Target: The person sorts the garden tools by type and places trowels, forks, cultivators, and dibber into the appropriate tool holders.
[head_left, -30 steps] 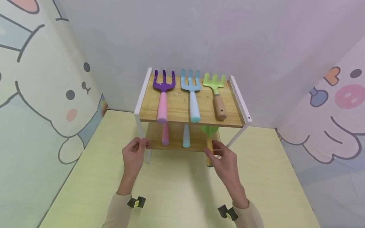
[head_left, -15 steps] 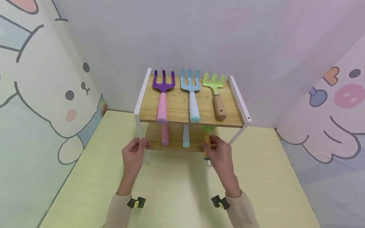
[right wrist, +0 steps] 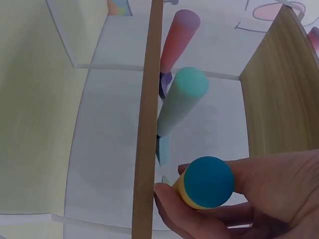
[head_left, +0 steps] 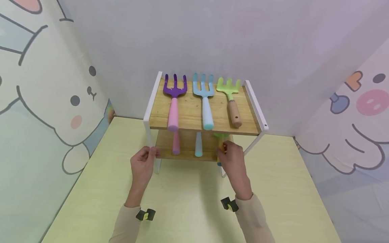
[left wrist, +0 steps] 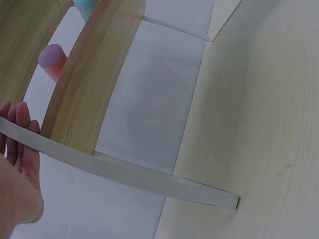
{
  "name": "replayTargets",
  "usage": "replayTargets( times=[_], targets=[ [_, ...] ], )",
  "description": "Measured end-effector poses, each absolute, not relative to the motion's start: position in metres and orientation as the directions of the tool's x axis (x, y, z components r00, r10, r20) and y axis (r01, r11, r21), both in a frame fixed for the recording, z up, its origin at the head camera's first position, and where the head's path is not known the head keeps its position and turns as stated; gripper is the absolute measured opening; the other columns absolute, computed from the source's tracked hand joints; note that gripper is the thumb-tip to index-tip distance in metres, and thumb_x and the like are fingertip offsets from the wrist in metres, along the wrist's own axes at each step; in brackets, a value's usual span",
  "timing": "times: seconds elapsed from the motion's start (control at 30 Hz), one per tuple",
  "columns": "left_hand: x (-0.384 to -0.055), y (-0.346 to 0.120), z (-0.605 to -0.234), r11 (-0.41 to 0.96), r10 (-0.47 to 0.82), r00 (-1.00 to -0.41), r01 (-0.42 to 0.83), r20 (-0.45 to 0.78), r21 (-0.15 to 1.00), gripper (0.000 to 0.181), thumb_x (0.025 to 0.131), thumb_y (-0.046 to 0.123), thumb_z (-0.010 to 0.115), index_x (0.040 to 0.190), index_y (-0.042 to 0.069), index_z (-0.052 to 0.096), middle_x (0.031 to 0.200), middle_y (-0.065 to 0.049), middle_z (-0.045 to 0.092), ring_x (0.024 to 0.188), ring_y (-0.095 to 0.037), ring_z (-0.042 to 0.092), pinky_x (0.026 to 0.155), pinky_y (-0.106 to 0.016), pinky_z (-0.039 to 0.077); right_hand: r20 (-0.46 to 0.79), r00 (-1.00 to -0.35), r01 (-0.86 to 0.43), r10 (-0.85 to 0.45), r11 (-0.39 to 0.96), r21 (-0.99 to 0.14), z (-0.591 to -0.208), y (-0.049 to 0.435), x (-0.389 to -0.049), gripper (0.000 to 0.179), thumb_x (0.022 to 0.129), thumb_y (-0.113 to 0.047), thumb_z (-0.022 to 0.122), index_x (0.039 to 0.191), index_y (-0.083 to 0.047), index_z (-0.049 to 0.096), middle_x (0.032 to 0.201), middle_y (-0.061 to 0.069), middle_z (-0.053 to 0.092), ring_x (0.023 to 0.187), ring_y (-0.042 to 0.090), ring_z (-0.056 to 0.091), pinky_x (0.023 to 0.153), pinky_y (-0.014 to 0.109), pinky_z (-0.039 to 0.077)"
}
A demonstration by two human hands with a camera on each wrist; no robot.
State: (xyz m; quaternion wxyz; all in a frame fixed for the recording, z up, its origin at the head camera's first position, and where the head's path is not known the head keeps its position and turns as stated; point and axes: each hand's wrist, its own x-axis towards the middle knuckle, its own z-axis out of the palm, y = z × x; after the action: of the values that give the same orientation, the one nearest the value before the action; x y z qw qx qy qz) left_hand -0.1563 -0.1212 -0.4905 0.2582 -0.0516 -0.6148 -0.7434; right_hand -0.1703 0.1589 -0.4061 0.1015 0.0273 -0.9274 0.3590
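Observation:
In the head view, my right hand (head_left: 234, 158) grips the yellow handle (head_left: 221, 146) of a garden tool over the front right of the lower shelf. Its green head (head_left: 221, 135) is mostly hidden under the upper shelf. Close up in the right wrist view, the handle's blue end cap (right wrist: 209, 181) faces the camera, with fingers and thumb around the handle beside the shelf edge (right wrist: 145, 124). My left hand (head_left: 144, 163) holds the rack's front left white leg (left wrist: 124, 174), fingers curled behind it. A pink handle (head_left: 176, 143) and a pale blue handle (head_left: 198, 145) lie on the lower shelf.
On the upper shelf (head_left: 189, 116) lie a purple fork (head_left: 174, 91) with pink handle, a light blue fork (head_left: 203, 91) and a green fork (head_left: 228, 88) with wooden handle. The rack stands on a pale wooden table (head_left: 182, 209) before printed cloth walls (head_left: 194, 40).
My right hand has moved forward and slightly left, taking the yellow-handled tool deeper over the lower shelf. The left hand stays on the rack leg.

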Motion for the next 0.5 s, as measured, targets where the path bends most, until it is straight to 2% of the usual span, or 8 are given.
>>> replayTargets(
  times=[0.1,0.23,0.37,0.5],
  targets=[
    [-0.156,-0.121,-0.49,-0.106,-0.325,-0.863,0.439,0.387,0.892,0.024,0.099,-0.008,0.061,0.078,-0.017,0.058,0.08,-0.002,0.074,0.071,-0.01,0.07,0.074,-0.02,0.06,0.188,-0.982,-0.115,0.014,0.747,-0.654,-0.403,0.158,-0.173,0.023,0.092,-0.005,0.069,0.073,0.002,0.057,0.063,0.006,0.052,0.056,0.018,0.05,0.047,0.026,0.042],
    [-0.155,-0.121,-0.49,-0.101,-0.329,-0.864,0.434,0.382,0.895,0.024,0.1,-0.007,0.061,0.077,-0.016,0.058,0.079,-0.002,0.074,0.071,-0.011,0.07,0.074,-0.02,0.06,0.171,-0.985,-0.114,-0.002,0.753,-0.648,-0.399,0.157,-0.176,0.039,0.09,-0.002,0.066,0.063,-0.009,0.038,0.056,-0.003,0.028,0.048,0.012,0.031,0.044,0.023,0.026],
    [-0.155,-0.121,-0.49,-0.103,-0.327,-0.865,0.433,0.381,0.895,0.025,0.1,-0.006,0.061,0.077,-0.016,0.058,0.079,-0.002,0.074,0.07,-0.011,0.07,0.074,-0.02,0.06,0.156,-0.988,-0.102,0.0,0.753,-0.65,-0.397,0.157,-0.18,0.042,0.089,-0.001,0.063,0.062,-0.011,0.033,0.056,-0.005,0.024,0.048,0.01,0.025,0.044,0.022,0.023],
    [-0.155,-0.121,-0.49,-0.103,-0.323,-0.864,0.438,0.387,0.893,0.025,0.1,-0.007,0.061,0.077,-0.016,0.058,0.079,-0.003,0.074,0.07,-0.011,0.07,0.075,-0.021,0.06,0.125,-0.992,-0.068,0.019,0.754,-0.653,-0.397,0.157,-0.184,0.04,0.091,-0.002,0.063,0.063,-0.01,0.036,0.056,-0.003,0.027,0.048,0.01,0.028,0.044,0.022,0.025]
  ],
)
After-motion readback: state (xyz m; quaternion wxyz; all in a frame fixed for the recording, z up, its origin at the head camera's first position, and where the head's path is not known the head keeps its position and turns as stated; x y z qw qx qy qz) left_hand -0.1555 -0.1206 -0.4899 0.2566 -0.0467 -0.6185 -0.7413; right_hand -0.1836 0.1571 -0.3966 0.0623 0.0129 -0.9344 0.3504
